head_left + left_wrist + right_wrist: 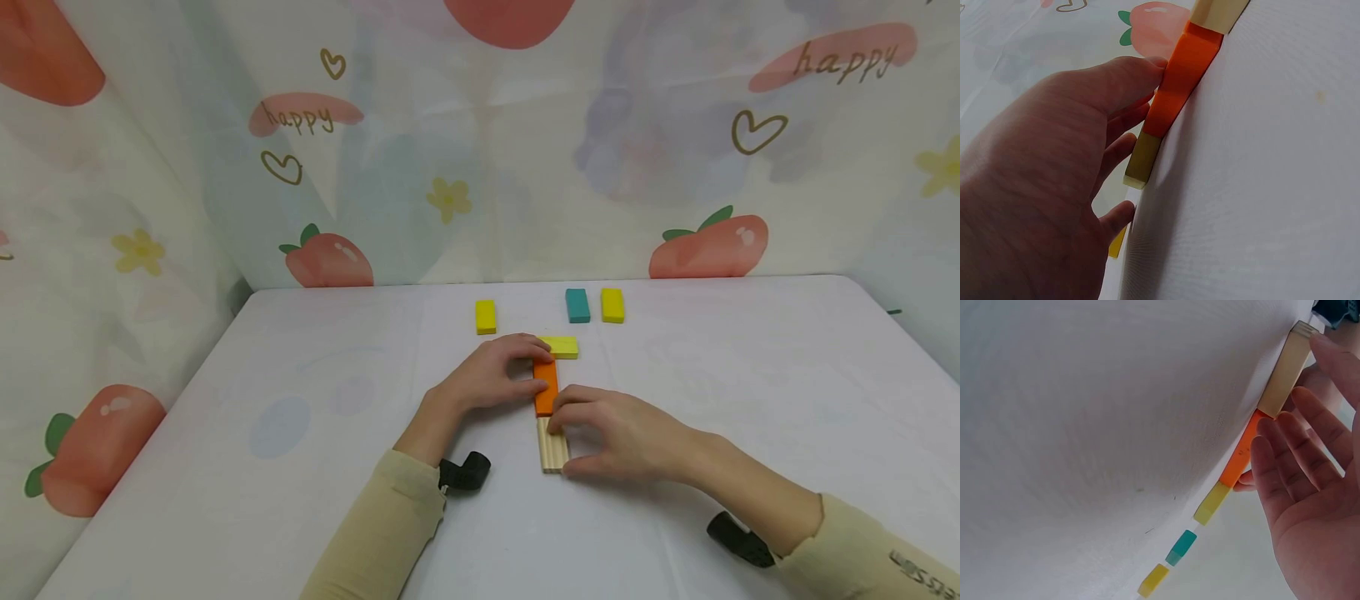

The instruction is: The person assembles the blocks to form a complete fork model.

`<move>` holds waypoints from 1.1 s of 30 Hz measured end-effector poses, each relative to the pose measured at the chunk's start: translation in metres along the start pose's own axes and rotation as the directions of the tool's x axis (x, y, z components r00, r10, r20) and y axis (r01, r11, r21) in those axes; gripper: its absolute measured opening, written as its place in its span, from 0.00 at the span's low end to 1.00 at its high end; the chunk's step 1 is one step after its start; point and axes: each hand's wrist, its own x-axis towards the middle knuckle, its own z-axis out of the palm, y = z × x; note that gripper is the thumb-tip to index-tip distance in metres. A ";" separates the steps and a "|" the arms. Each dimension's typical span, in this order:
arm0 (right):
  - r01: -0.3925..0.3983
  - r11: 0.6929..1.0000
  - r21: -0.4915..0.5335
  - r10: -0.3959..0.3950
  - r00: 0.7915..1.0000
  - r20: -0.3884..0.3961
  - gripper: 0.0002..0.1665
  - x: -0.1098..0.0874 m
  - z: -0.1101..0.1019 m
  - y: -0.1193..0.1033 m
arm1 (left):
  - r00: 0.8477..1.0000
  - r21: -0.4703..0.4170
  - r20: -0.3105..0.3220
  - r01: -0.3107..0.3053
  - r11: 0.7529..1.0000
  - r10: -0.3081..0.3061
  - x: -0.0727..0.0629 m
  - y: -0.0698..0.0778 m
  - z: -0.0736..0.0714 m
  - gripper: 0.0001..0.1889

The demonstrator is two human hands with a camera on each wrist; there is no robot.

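A row of wooden blocks runs away from me on the white table. Nearest is a plain wood block (552, 450) with striped grain; an orange block (546, 390) meets its far end, and a yellow block (562, 347) lies crosswise beyond. My left hand (493, 371) holds the orange block, thumb on its side and fingertips by its far end where it meets the yellow one. My right hand (626, 433) pinches the plain wood block, thumb at its near corner and index finger toward its far end. Both hands partly cover the blocks.
Behind the row stand a loose yellow block (486, 317) on the left, a teal block (577, 306) and another yellow block (612, 306) on the right. A patterned cloth (510, 167) hangs at the table's back edge. Black wrist devices (465, 472) sit by both sleeves.
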 end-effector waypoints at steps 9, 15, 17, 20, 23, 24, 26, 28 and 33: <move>-0.001 1.000 0.002 0.001 1.000 -0.003 0.19 0.001 -0.001 -0.001 | 1.000 0.002 0.001 0.001 1.000 -0.001 0.000 0.000 0.000 0.16; 0.018 1.000 0.001 -0.018 1.000 -0.018 0.18 0.000 -0.001 0.000 | 1.000 0.005 0.000 -0.002 1.000 0.002 0.000 0.001 0.000 0.16; 0.018 1.000 0.001 -0.018 1.000 -0.018 0.18 0.001 -0.001 0.000 | 1.000 0.009 -0.001 -0.002 1.000 0.002 0.000 0.001 0.000 0.16; 0.003 1.000 0.002 -0.003 1.000 -0.014 0.18 0.001 -0.001 -0.001 | 1.000 0.014 0.000 0.004 1.000 -0.004 0.000 0.001 0.000 0.16; -0.009 1.000 0.001 0.009 1.000 -0.008 0.19 0.002 -0.001 -0.001 | 1.000 0.016 0.000 0.008 1.000 -0.008 0.000 0.001 0.000 0.16; -0.012 1.000 0.001 0.012 1.000 -0.007 0.19 0.002 -0.001 -0.001 | 1.000 0.016 0.000 0.009 1.000 -0.009 0.000 0.001 0.000 0.16; -0.019 1.000 0.001 0.019 1.000 -0.002 0.19 0.003 -0.001 -0.001 | 1.000 0.017 -0.001 0.009 1.000 -0.009 0.000 0.001 0.000 0.16; -0.024 1.000 0.000 0.024 1.000 0.001 0.19 0.003 -0.001 -0.001 | 1.000 0.019 -0.002 0.008 1.000 -0.008 0.000 0.001 0.000 0.16; -0.027 1.000 -0.002 0.027 1.000 0.002 0.19 0.003 -0.001 -0.002 | 1.000 0.019 -0.003 0.001 1.000 -0.001 0.000 0.001 0.000 0.16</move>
